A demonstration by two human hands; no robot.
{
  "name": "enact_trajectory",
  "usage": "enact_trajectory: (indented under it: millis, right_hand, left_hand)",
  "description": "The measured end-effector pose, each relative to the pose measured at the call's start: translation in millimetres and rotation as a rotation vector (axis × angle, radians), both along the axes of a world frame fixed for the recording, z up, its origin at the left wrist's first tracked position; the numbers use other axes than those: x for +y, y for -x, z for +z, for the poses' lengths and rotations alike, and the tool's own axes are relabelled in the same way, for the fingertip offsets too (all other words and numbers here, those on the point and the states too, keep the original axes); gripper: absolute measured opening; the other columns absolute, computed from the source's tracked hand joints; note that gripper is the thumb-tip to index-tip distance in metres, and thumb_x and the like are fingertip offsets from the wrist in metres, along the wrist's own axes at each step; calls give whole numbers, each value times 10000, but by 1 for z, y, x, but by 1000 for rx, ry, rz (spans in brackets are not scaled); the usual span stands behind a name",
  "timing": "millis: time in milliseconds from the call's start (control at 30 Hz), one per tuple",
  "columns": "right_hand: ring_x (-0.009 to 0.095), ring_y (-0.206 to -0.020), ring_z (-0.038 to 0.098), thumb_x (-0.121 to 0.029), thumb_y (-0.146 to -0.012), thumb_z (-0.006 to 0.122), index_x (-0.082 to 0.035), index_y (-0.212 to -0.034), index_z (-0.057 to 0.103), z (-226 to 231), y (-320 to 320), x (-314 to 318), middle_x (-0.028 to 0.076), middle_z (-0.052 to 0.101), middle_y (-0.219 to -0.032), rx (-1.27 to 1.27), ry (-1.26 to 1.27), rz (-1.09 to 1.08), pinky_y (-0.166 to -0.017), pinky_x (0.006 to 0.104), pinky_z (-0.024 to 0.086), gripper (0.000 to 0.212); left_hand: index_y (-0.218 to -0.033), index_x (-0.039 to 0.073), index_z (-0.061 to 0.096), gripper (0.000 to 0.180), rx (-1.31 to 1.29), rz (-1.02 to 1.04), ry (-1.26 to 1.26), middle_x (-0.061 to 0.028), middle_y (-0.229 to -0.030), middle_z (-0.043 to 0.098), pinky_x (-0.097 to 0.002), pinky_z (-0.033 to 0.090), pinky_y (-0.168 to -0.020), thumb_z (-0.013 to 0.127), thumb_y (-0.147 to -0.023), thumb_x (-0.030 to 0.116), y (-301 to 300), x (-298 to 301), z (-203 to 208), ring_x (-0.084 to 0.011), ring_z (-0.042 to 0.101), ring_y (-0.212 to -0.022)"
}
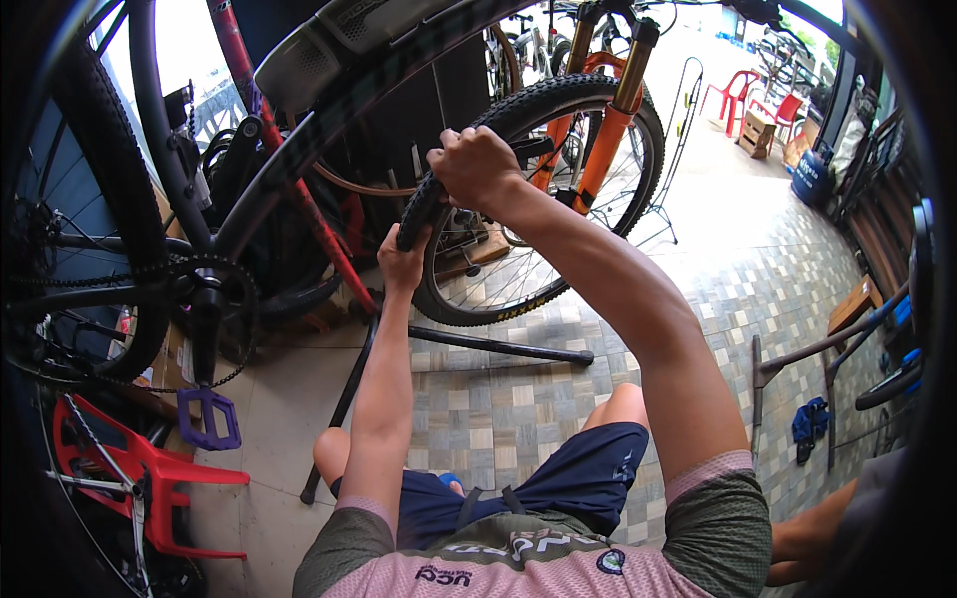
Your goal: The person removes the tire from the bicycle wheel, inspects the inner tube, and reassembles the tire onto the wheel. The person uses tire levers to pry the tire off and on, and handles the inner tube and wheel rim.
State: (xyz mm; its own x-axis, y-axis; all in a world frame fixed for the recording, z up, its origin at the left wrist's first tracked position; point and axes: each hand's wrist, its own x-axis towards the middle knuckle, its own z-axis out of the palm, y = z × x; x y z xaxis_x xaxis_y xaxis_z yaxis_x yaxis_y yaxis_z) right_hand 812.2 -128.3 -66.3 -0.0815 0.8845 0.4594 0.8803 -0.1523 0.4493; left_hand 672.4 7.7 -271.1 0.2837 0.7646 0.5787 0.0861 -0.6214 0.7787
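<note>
A mountain bike's front wheel with a knobby black tyre (538,98) stands in front of me, between the legs of an orange suspension fork (606,157). My right hand (477,167) is closed round the near upper side of the tyre, knuckles up. Just below it, my left hand (403,261) grips the same tyre from the near side, its fingers partly hidden behind the rubber. The dark bike frame (269,184) slants across the upper left, with its crank and a purple pedal (209,419) hanging down at the left.
A red work-stand post (317,214) rises behind the frame; its black leg (498,345) lies along the tiled floor. At lower left sits a red plastic chair (159,478). Another person's arm (817,533) shows at lower right. A blue gas cylinder (812,177) stands far right.
</note>
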Motion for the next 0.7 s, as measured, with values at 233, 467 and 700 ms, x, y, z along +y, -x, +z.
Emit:
enact_trajectory:
  millis: [233, 467, 700]
  right_hand:
    - [298, -1040, 763, -519, -767, 890, -114, -1287, 669, 4, 23, -4, 136, 647, -1237, 95, 144, 103, -853, 391, 622, 695]
    - [284, -1006, 772, -653, -760, 848, -150, -1244, 679, 42, -30, -36, 97, 677, -1137, 101, 134, -83, -844, 403, 632, 718]
    - [272, -955, 771, -555, -791, 855, -133, -1117, 710, 10, -22, -12, 87, 700, -1043, 5, 7, 74, -830, 399, 617, 552]
  left_hand:
    - [-1217, 78, 615, 443, -25, -280, 162, -33, -1013, 674, -308, 495, -866, 787, -985, 415, 45, 0, -60, -129, 613, -948]
    - [-1277, 49, 628, 647, 1, -294, -46, -129, -1078, 747, -351, 553, -907, 888, -861, 471, 25, -25, 24, -206, 725, -1040]
    - [-999, 5, 689, 439, 50, -185, -85, -146, -803, 726, -373, 552, -724, 889, -865, 372, 3, -16, 47, -231, 708, -740]
